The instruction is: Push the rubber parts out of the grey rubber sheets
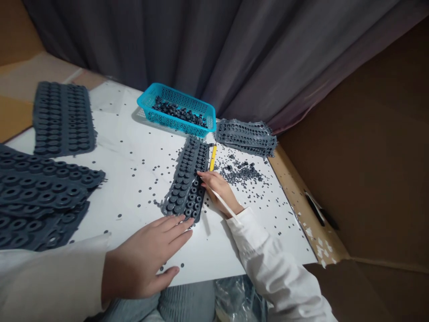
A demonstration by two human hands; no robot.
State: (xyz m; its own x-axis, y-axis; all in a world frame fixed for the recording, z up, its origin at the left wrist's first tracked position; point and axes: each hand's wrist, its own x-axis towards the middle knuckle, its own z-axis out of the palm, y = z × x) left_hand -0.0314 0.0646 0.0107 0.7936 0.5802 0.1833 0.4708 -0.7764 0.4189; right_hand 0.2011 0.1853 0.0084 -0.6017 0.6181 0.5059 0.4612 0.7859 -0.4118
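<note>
At the middle of the smooth white tabletop [122, 188], my remote view shows a dark grey, rubbery-looking sheet [183, 179], long, ragged-edged and studded with rows of round raised knobs; several at the near right have ringed, hollow centres. The left hand [147, 252] lies with fingers extended, fingertips at the sheet's near edge. The right hand [219, 188] pinches a slim white stick [225, 204] over the right-hand rows. Beyond stands a blue perforated basket [167, 120] of small dark pieces [181, 112].
</note>
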